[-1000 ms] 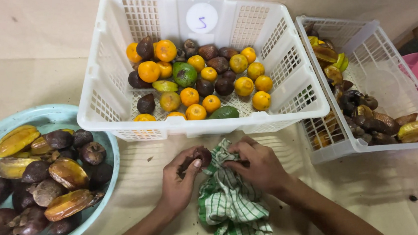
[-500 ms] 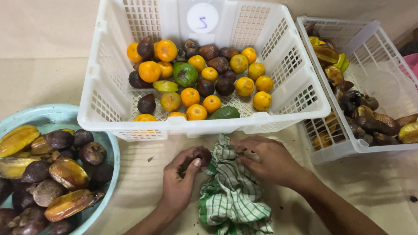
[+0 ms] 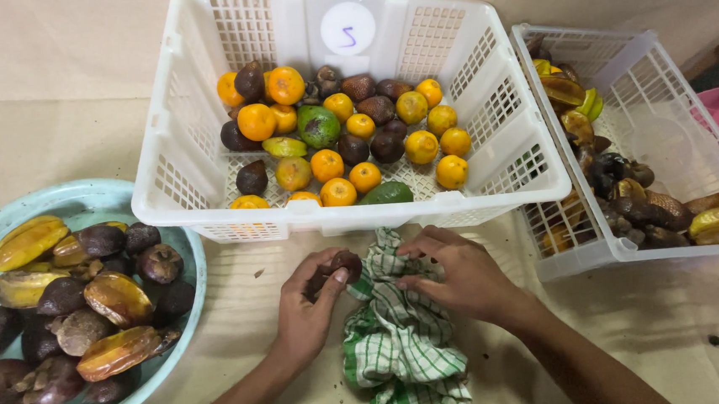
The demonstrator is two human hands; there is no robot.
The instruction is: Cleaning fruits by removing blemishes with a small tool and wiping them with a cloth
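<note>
Centrally, low in the frame, a small dark brown fruit [image 3: 340,267] is pinched between the curled fingers of the left hand [image 3: 310,308]. Just right of it, a green-and-white checked cloth [image 3: 399,343] is gripped by the right hand [image 3: 457,275], fingers closed on its folds, below the white basket [image 3: 493,188] of oranges.

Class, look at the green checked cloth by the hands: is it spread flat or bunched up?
Bunched up: the green checked cloth lies crumpled in folds.
</note>
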